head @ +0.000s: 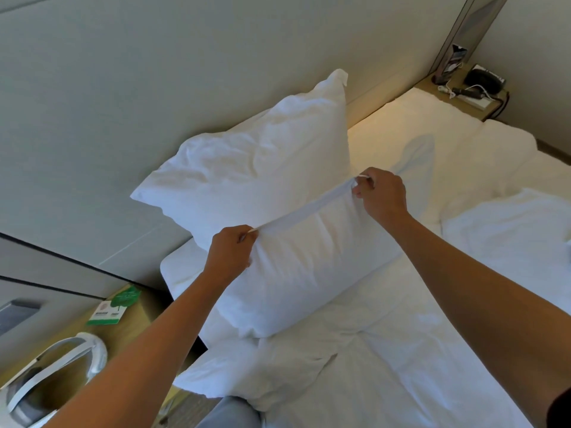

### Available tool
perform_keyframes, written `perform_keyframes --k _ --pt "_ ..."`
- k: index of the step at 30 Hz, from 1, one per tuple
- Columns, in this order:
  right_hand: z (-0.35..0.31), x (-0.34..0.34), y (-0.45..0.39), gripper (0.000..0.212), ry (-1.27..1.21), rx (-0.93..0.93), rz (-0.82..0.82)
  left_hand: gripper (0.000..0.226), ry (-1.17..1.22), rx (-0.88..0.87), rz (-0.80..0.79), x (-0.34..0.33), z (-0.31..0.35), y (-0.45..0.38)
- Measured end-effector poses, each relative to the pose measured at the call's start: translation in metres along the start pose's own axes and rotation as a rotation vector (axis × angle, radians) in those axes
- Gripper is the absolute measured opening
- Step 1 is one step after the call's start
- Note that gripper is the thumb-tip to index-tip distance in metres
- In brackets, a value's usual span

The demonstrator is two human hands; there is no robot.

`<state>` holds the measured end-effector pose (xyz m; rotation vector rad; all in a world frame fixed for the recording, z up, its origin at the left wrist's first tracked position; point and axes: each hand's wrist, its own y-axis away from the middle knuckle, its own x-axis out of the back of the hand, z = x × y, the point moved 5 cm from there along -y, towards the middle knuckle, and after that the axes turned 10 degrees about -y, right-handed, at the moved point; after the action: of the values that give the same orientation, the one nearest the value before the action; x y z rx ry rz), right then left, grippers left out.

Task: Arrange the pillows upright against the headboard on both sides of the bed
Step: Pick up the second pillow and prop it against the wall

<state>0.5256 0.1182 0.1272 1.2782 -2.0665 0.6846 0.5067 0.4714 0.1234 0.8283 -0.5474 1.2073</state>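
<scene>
Two white pillows are at the left side of the bed. The back pillow (262,156) leans upright against the pale headboard (123,103). In front of it stands the front pillow (309,267), resting on the white sheet. My left hand (230,251) pinches its top left corner. My right hand (381,193) pinches its top right corner, and the top edge is stretched taut between them. A third white pillow (509,230) lies flat on the right side of the bed.
A wooden nightstand (133,316) at the left holds a green card (114,307) and a white bag (58,375). The far nightstand (438,91) carries a black phone (482,80) and cables. The white bed (401,366) fills the lower right.
</scene>
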Motion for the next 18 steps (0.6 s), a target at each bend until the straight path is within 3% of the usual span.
perform_keyframes --k 5,10,15,18 --pt "0.029 -0.04 0.001 0.025 0.048 -0.065 -0.172 0.033 0.016 0.106 -0.083 -0.031 -0.021 -0.014" --pt "0.023 -0.049 -0.022 0.026 0.047 -0.021 -0.101 0.045 -0.024 0.082 -0.032 -0.027 -0.021 -0.038" --pt "0.005 -0.048 -0.049 0.025 0.023 0.038 -0.008 0.042 -0.037 0.061 0.059 -0.009 -0.019 -0.06" --pt "0.006 -0.056 -0.055 0.025 0.045 0.03 -0.046 0.041 -0.055 0.092 0.036 -0.011 -0.023 -0.067"
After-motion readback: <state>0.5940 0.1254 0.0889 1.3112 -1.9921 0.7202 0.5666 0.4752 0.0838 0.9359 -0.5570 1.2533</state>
